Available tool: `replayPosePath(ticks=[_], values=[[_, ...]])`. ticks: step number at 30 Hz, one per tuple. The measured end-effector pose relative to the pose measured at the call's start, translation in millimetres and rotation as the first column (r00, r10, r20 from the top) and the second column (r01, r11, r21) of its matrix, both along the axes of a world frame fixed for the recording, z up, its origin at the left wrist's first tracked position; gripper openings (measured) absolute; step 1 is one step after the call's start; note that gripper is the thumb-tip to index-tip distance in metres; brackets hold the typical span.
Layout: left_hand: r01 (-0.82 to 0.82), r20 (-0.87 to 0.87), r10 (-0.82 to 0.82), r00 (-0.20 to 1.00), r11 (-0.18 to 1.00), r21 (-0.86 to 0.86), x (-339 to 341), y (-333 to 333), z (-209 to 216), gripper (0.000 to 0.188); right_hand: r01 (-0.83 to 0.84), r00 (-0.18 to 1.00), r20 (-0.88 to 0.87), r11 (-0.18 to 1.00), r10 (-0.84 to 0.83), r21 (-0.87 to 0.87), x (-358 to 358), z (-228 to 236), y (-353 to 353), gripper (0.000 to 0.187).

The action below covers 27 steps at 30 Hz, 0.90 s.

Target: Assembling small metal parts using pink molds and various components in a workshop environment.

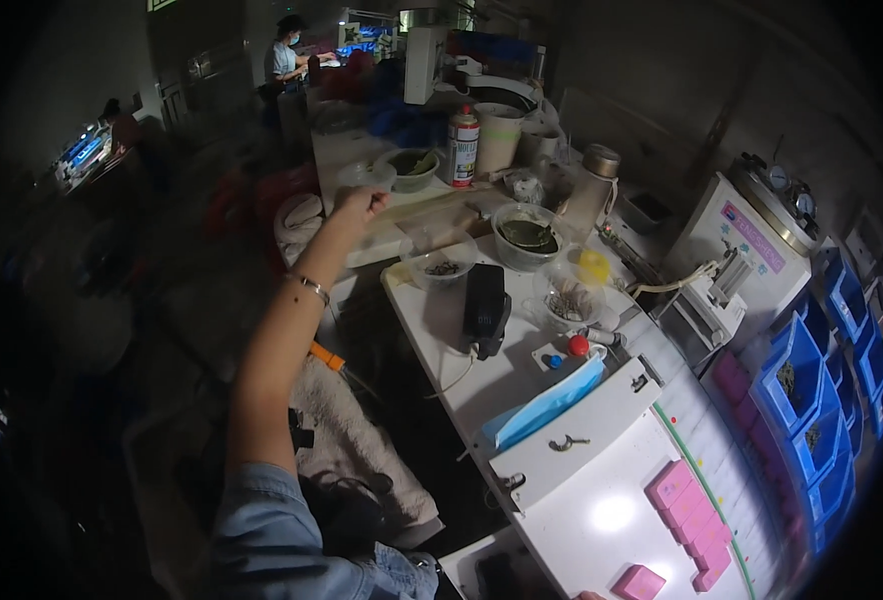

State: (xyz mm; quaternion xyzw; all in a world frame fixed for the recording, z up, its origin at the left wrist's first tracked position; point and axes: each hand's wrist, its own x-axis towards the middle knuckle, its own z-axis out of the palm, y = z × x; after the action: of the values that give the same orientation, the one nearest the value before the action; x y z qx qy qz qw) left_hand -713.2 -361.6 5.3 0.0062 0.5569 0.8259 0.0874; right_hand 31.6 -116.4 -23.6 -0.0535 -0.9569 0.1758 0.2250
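My left hand [362, 203] reaches far out over the back bench, with a bracelet [310, 288] on that arm. Its fingers are curled closed beside a clear plastic bowl [367, 176]; whatever they may hold is too small or hidden to make out. Just beyond it stands a bowl of dark green contents [411, 172], next to a red-capped spray can [463, 147]. At the lower edge only a sliver of my right hand [590, 596] shows, near a small pink block [639, 582]; its fingers are cut off by the frame.
Bowls of small metal parts [444, 262], a black power box [486, 310], a bottle [592, 188] and a blue face mask [547, 405] crowd the white table. Joined pink blocks [690, 520] lie nearer. Blue bins [797, 375] line the right. A person [284, 62] works far behind.
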Motion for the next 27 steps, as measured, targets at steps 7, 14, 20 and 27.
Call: replayPosePath(ticks=[7,14,20,27], values=[[-0.341,-0.141,0.314,0.939,0.794,-0.504,-51,57,32,0.018,0.080,0.974,0.213,0.997,-0.079,0.006,17,-7,-1,0.042],[-0.377,-0.182,0.331,0.926,0.817,-0.437,-47,43,37,0.048,0.006,0.943,0.332,0.999,0.008,-0.042,16,-5,-2,0.059],[-0.478,-0.544,-0.052,0.837,0.413,-0.775,-15,49,41,0.040,0.024,0.937,0.349,0.997,0.003,-0.072,9,1,-5,0.058],[-0.643,-0.646,-0.473,0.599,0.196,-0.740,-11,8,22,0.021,-0.090,0.986,0.152,0.983,0.065,0.162,-17,13,3,0.036]])
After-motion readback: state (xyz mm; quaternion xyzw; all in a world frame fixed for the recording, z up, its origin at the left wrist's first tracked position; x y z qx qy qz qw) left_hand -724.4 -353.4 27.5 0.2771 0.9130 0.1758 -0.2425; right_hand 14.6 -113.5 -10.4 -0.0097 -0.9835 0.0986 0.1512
